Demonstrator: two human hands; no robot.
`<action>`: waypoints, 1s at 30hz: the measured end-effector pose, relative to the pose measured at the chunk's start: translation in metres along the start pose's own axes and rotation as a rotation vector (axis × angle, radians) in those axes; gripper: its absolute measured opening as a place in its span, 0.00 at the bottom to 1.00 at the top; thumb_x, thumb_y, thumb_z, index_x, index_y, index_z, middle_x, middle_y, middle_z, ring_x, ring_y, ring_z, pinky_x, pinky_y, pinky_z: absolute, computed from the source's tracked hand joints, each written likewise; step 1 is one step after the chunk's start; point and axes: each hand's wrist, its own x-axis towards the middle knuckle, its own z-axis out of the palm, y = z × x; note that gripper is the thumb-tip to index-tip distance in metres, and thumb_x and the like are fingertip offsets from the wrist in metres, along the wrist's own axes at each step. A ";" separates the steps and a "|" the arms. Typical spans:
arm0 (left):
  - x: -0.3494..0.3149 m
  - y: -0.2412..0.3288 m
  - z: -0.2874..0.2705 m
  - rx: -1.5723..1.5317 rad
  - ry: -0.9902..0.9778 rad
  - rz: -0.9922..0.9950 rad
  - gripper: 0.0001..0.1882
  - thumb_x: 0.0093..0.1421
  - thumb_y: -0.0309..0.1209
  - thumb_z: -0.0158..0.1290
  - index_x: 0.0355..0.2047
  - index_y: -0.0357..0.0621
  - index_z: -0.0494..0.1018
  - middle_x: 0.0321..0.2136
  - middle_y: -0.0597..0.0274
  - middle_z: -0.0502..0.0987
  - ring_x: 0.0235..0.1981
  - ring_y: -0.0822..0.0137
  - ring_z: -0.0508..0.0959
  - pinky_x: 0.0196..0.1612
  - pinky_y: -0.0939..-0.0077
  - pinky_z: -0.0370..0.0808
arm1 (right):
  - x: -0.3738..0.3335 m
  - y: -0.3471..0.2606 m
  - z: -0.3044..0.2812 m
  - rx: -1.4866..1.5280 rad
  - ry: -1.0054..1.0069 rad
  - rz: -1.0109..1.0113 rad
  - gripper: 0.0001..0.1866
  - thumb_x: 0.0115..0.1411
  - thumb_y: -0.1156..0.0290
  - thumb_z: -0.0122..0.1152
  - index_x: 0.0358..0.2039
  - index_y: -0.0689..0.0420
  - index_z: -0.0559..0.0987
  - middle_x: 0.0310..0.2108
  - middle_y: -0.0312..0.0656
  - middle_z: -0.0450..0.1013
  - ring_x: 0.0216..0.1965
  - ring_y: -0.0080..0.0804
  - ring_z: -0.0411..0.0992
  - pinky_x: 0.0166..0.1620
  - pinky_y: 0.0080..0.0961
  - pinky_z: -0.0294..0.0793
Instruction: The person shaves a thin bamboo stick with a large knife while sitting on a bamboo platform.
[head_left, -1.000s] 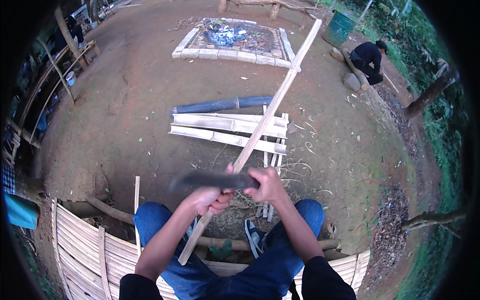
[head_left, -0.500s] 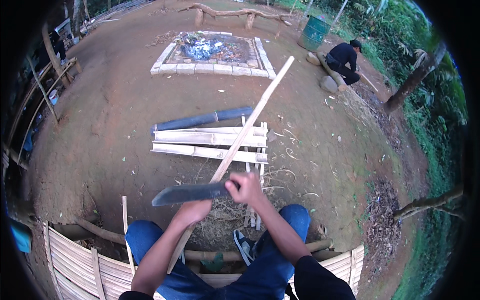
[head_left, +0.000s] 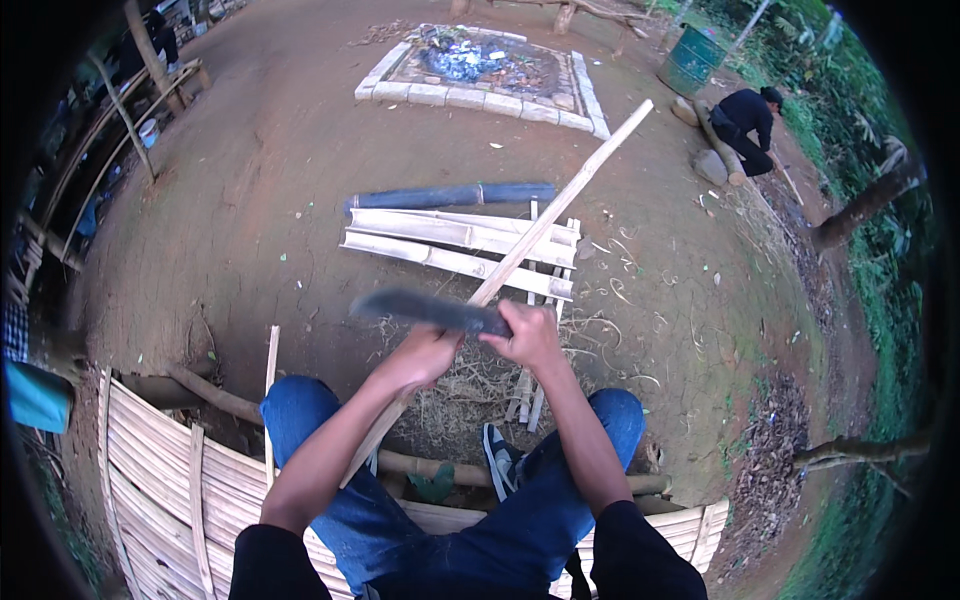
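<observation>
My left hand (head_left: 422, 358) is closed around a long pale bamboo strip (head_left: 585, 180). The strip slants from between my legs up to the far right. In my right hand (head_left: 528, 335) is the handle of a machete (head_left: 420, 308). Its broad dark blade points left, lies across the strip just beyond my left hand, and is blurred by motion. Whether the edge touches the strip, I cannot tell. Beyond my hands lie split bamboo halves (head_left: 440, 229) and a dark bamboo pole (head_left: 430, 195) on the ground. Narrow strips (head_left: 527, 392) lie under the halves' right ends.
I sit on a bamboo slat bench (head_left: 150, 470). A stone-edged fire pit (head_left: 455, 98) smokes farther off, with a green drum (head_left: 692, 60) to its right. Another person (head_left: 742, 125) crouches by a log there. Curled shavings (head_left: 620, 285) litter the soil; branches (head_left: 860, 445) jut in at right.
The view has shifted, so the scene sits farther right and higher. Both hands have moved slightly away from me, with the machete and strip still in them. The blade is more blurred.
</observation>
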 end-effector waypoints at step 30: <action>-0.007 0.006 -0.016 -0.425 -0.183 -0.207 0.20 0.65 0.47 0.31 0.22 0.47 0.56 0.09 0.74 0.51 0.07 0.79 0.48 0.08 0.82 0.45 | -0.005 0.020 0.008 0.248 0.000 0.631 0.27 0.60 0.49 0.43 0.27 0.63 0.77 0.10 0.47 0.68 0.12 0.37 0.68 0.21 0.35 0.68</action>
